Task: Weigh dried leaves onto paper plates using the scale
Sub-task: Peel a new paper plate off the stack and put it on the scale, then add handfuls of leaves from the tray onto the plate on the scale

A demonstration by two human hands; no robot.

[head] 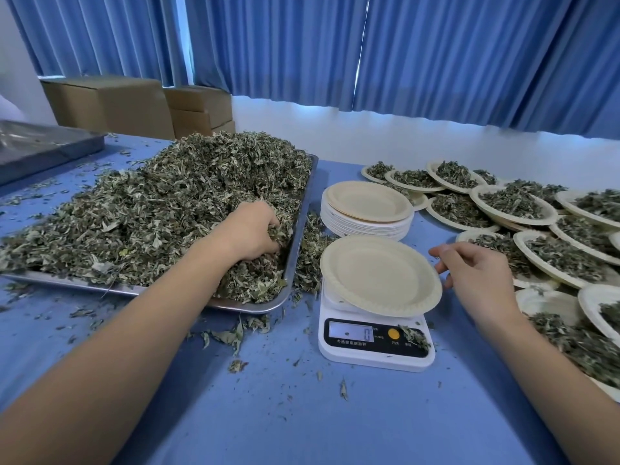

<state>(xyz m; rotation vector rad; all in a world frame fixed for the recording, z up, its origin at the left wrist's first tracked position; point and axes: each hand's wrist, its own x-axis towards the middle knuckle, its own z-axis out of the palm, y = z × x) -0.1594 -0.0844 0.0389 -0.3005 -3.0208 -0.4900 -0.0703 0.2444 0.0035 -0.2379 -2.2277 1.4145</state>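
Note:
A big heap of dried leaves (pixel 161 203) fills a metal tray (pixel 295 260) on the left. My left hand (pixel 250 231) is sunk into the heap near the tray's right rim, its fingers curled around a clump of leaves. A white digital scale (pixel 375 344) stands in the middle, its display reading 0. An empty paper plate (pixel 379 273) lies on it. My right hand (pixel 476 273) hovers just right of that plate with loosely curled fingers that hold nothing; whether they touch the rim I cannot tell.
A stack of empty paper plates (pixel 367 209) sits behind the scale. Several plates filled with leaves (pixel 513 201) cover the table's right side. Loose leaf bits litter the blue tablecloth (pixel 302 414). Another metal tray (pixel 43 146) and cardboard boxes (pixel 110 102) stand at the back left.

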